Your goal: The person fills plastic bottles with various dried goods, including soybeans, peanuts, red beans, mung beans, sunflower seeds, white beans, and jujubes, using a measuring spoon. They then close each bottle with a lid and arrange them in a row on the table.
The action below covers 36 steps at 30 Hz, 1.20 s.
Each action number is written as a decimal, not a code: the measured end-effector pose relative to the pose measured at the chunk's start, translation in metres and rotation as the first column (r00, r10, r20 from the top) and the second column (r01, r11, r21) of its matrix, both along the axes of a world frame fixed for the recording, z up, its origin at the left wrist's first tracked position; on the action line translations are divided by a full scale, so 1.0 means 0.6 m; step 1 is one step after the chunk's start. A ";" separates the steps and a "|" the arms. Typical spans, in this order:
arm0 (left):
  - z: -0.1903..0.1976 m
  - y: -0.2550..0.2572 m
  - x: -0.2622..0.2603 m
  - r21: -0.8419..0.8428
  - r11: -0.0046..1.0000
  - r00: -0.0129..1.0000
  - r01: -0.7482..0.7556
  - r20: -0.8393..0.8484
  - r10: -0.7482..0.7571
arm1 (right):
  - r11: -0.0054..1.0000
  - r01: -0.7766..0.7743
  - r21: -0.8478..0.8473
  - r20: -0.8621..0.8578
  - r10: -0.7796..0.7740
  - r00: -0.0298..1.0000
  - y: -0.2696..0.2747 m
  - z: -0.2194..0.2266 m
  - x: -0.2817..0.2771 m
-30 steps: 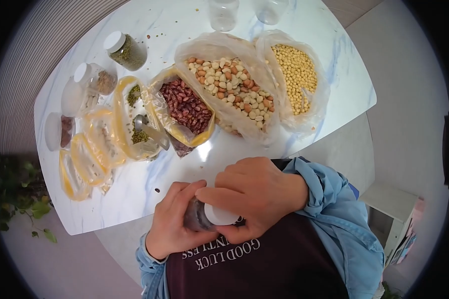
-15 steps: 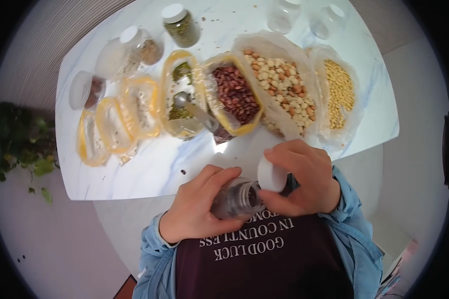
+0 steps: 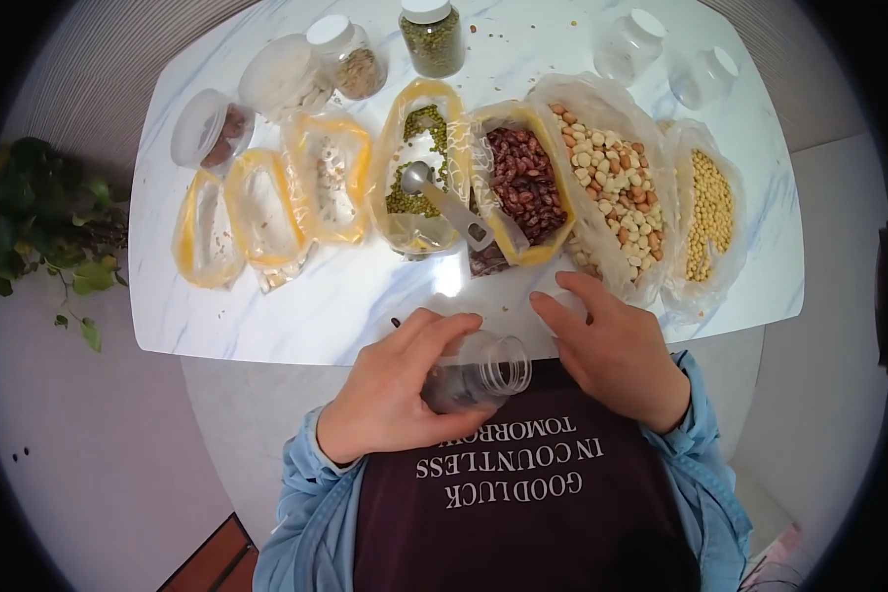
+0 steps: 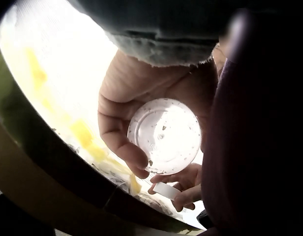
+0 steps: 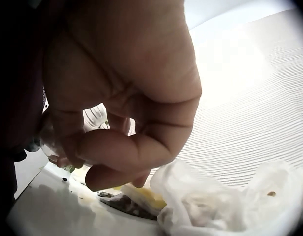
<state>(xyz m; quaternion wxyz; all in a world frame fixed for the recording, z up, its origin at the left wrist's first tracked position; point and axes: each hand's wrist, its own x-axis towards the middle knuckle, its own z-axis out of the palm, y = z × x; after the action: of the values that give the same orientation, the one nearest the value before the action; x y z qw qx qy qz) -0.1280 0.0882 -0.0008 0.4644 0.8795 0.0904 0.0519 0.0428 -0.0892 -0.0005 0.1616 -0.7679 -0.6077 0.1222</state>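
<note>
My left hand [image 3: 380, 385] grips a clear plastic jar [image 3: 479, 377], tilted with its uncovered threaded mouth toward the right. In the left wrist view the jar's round bottom shows small specks, with fingers curled around the side. To the right of the mouth, apart from it, is my right hand [image 3: 627, 360]. It pinches a white screw lid [image 4: 165, 191] between thumb and fingers, seen in the left wrist view and mostly hidden in the head view. Beyond the hands stand bags of dark red beans [image 3: 528, 187] and mixed nuts [image 3: 617, 173].
A metal spoon [image 3: 444, 202] lies across the bag of green beans [image 3: 424, 123]. A bag of yellow beans [image 3: 710, 212] is at the right. Yellow-rimmed bags [image 3: 207, 232] line the left. Lidded jars [image 3: 431, 44] and a tub [image 3: 199, 128] stand behind, with clear jars [image 3: 629, 49] back right.
The right hand has taken the lid off the jar and moved it away to the right. The left hand keeps its grip on the jar. The head view has turned, shifting the table rightward.
</note>
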 end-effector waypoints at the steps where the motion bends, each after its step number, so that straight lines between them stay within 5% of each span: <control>1: -0.002 -0.001 -0.001 -0.009 1.000 1.000 0.006 0.000 -0.006 | 1.000 0.000 0.000 0.016 0.000 1.000 0.001 -0.001 -0.001; 10: 0.000 0.002 -0.003 -0.002 0.999 0.999 0.036 -0.027 -0.036 | 0.999 0.036 -0.035 0.025 -0.035 0.999 0.005 -0.005 0.001; 15: -0.001 0.005 -0.008 -0.032 0.999 1.000 0.016 -0.021 -0.017 | 1.000 0.026 -0.010 -0.016 -0.027 1.000 -0.003 0.059 0.009; 21: -0.003 0.002 -0.011 -0.018 1.000 1.000 0.015 -0.007 -0.015 | 0.983 -0.127 0.129 0.304 0.083 0.949 -0.005 0.130 0.049; 24: -0.001 0.001 -0.014 -0.012 1.000 1.000 0.010 -0.005 -0.010 | 0.967 -0.247 0.057 0.406 0.203 0.891 0.027 0.143 0.061; 36: 0.000 0.002 -0.025 -0.002 1.000 1.000 -0.020 -0.006 0.020 | 0.869 -0.492 -0.048 0.444 0.460 0.769 0.159 0.059 0.074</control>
<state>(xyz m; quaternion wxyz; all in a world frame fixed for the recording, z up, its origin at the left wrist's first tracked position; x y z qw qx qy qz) -0.1427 0.0896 -0.0010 0.4644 0.8783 0.1004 0.0540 0.0871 0.0060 0.0348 0.0104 -0.5899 -0.8065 -0.0400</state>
